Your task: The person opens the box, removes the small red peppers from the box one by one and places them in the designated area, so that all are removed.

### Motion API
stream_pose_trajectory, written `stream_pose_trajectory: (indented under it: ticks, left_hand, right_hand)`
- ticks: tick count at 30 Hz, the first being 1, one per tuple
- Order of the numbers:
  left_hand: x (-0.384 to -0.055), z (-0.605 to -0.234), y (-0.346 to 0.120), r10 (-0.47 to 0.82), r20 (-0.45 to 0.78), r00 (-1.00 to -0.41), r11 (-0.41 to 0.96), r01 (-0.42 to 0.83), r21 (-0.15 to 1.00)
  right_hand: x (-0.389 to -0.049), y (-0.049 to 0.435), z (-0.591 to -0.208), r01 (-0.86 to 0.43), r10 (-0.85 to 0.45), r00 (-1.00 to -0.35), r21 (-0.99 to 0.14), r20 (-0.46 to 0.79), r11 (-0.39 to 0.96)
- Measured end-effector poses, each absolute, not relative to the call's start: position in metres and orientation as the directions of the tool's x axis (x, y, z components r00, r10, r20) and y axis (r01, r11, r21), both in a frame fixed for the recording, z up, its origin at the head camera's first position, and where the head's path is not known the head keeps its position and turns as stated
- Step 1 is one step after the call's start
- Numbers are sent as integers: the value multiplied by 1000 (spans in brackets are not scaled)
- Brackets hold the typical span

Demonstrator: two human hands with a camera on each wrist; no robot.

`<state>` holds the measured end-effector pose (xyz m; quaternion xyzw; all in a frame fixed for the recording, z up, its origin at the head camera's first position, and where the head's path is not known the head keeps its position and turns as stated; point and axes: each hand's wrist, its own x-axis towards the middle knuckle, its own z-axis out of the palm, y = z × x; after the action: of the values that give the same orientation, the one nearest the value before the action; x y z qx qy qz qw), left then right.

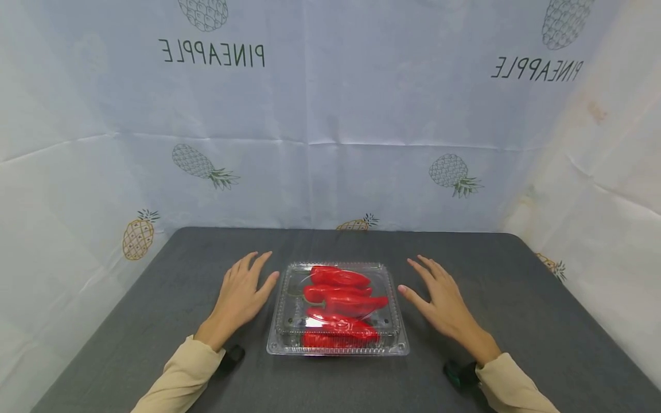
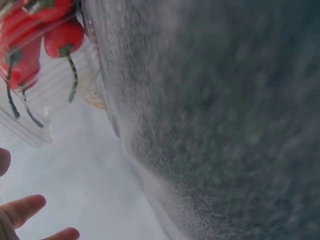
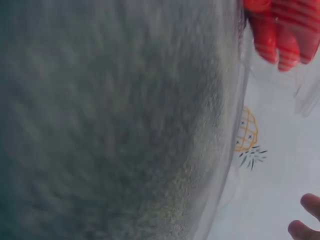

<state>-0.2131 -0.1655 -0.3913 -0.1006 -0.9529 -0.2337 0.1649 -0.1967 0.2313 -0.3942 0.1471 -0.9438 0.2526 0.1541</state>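
Observation:
A clear plastic clamshell box [image 1: 338,346] with its lid down sits on the dark table between the two hands. Several red peppers [image 1: 356,304] lie inside it; green stems show through the wall in the left wrist view, on peppers [image 2: 64,37] near the top left. Left of the box is the left hand [image 1: 241,295], fingers spread and holding nothing. The right hand [image 1: 440,298] is spread in the same way on the other side, thumb towards the box. Each hand stands apart from the box by a small gap. In the wrist views only some fingertips show.
The dark grey table [image 1: 330,384] has rounded far corners. Behind and beside it hangs a pale cloth [image 1: 330,103] printed with pineapples and mirrored lettering. Dark wrist straps [image 1: 459,376] sit beneath both wrists, near the beige sleeves [image 1: 181,376].

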Motion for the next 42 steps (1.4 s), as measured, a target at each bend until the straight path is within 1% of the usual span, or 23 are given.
stream_pose_trajectory:
  ticks: [9, 16, 23, 30, 34, 37, 42]
  left_hand:
    - [-199, -391, -165, 108, 358, -927, 837, 279, 471]
    - [-189, -392, -164, 111, 329, -938, 818, 274, 506]
    - [-182, -394, -166, 130, 339, -932, 809, 297, 508]
    - [-176, -396, -165, 154, 309, -939, 789, 305, 534]
    - [-176, -396, -165, 166, 307, -937, 779, 315, 542]
    - [-175, -394, -166, 179, 270, -946, 768, 306, 562]
    - [-175, -386, -170, 241, 152, -959, 718, 282, 636]
  right_hand:
    - [-180, 230, -393, -339, -203, -933, -536, 297, 773]
    - [-170, 228, -391, -300, -199, -952, -576, 234, 760]
    - [-163, 228, -394, -307, -226, -951, -612, 209, 729]
    - [-161, 230, -393, -254, -276, -958, -701, 84, 667]
    - [-161, 231, -391, -245, -315, -948, -732, 44, 635]
    - [-161, 232, -390, -253, -344, -938, -744, 33, 619]
    - [-159, 232, -388, -253, -385, -923, -769, 10, 587]
